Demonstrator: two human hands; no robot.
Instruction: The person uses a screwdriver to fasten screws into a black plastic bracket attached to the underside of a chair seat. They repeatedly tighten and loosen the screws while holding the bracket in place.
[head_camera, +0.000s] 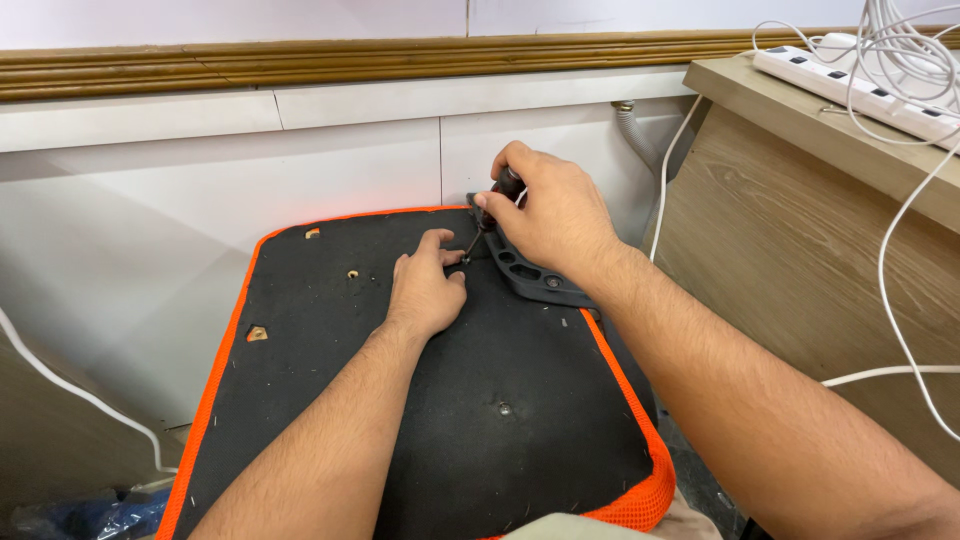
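The right hand (552, 215) is gripping a dark-handled screwdriver (490, 208), fingers curled tight around the handle, its thin shaft slanting down toward the left hand (425, 287). That hand is lying on the black underside of an orange-edged seat cushion (480, 420), fingertips pinching at the screwdriver tip. A black plastic bracket (530, 272) is lying just under the right hand

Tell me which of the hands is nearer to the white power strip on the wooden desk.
Right. The right hand grips a screwdriver closer to the power strip; the left hand lies farther left.
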